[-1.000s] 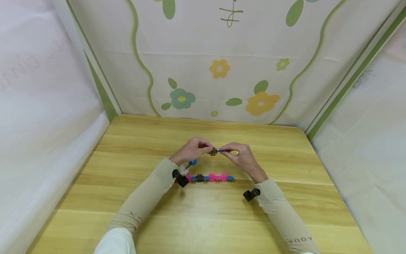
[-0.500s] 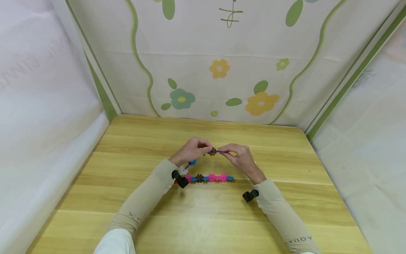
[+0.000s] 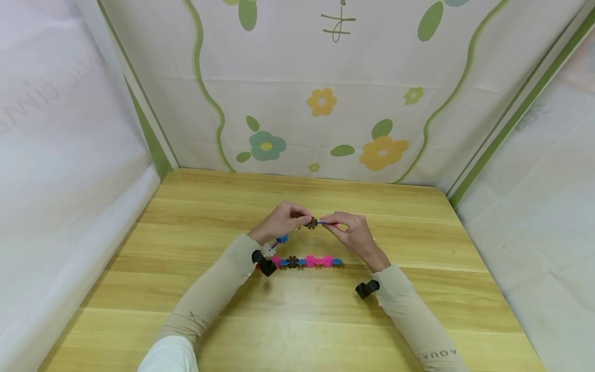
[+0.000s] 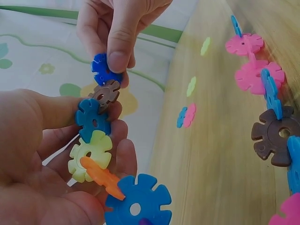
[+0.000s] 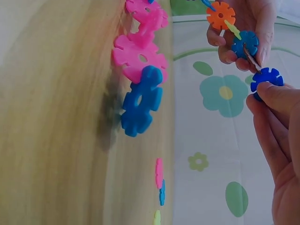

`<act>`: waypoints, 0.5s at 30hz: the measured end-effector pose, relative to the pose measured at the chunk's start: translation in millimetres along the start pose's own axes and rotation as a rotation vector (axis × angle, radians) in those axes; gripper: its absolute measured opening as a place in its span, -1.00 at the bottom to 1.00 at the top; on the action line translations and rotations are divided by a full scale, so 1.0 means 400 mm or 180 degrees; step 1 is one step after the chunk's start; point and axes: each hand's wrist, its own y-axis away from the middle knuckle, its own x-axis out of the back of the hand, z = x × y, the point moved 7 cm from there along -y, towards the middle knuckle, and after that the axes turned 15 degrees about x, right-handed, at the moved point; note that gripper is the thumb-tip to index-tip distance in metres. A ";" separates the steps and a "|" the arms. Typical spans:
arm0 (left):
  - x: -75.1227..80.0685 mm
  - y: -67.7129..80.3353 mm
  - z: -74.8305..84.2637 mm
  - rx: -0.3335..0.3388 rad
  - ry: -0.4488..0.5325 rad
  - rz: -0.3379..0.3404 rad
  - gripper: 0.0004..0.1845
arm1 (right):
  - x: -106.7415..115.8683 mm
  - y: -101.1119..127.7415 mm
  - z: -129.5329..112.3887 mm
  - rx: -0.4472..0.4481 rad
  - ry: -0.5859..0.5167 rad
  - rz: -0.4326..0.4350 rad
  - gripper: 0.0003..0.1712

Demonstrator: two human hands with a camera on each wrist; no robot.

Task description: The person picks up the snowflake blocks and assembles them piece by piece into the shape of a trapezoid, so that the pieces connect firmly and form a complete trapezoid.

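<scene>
Above the wooden table (image 3: 195, 289), both hands meet over a short chain of plastic snowflake discs (image 4: 96, 140). My left hand (image 3: 297, 219) grips this chain: blue, orange, yellow-green and light blue discs lie in its fingers, with a brown disc (image 3: 311, 223) at the free end. My right hand (image 3: 332, 223) pinches a dark blue disc (image 5: 266, 77) and holds it against the brown disc (image 4: 105, 93). A second chain of pink, blue and brown discs (image 3: 307, 261) lies flat on the table nearer me, below the hands.
A few loose discs lie on the table beyond the hands: two yellow-green ones (image 4: 205, 46) and a joined blue and pink pair (image 4: 186, 116). Flower-printed cloth walls (image 3: 321, 103) close in the table at the back and both sides.
My right hand has edged slightly left, bringing the dark blue disc closer against the brown one. The left hand and the chain on the table stay put.
</scene>
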 end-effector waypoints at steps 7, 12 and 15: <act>-0.001 -0.002 -0.002 -0.0009 -0.0100 0.0052 -0.77 | 0.000 0.030 -0.006 -0.0108 0.0092 0.0072 -0.85; 0.000 -0.004 -0.003 0.0021 -0.0121 0.0076 -0.76 | -0.011 0.038 -0.011 -0.0067 0.0032 0.0108 -0.83; 0.000 -0.007 -0.004 0.0036 -0.0095 0.0087 -0.77 | -0.019 0.037 -0.017 -0.0045 0.0114 0.0094 -0.83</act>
